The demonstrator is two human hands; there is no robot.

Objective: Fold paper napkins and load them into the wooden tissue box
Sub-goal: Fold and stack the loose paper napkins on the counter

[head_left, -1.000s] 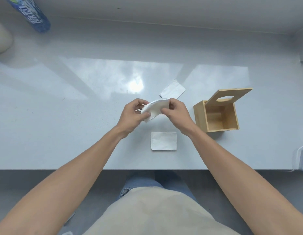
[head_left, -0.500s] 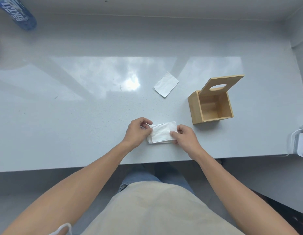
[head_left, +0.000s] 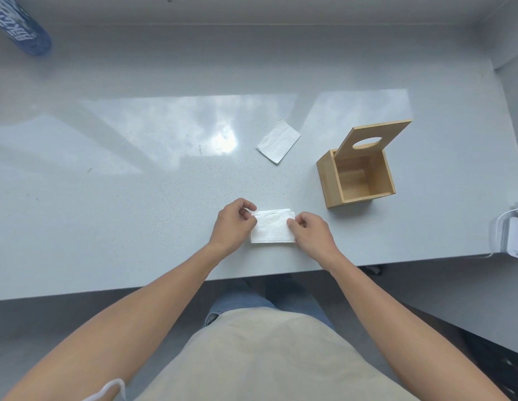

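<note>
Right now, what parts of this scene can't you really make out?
- Napkin stack, head view: both hands cover its ends, so the sheet count is unclear.
- Wooden tissue box: its raised lid hides the far wall.
- Blue bottle: cut off by the top-left edge.
- White device: cut off at the right edge.
</note>
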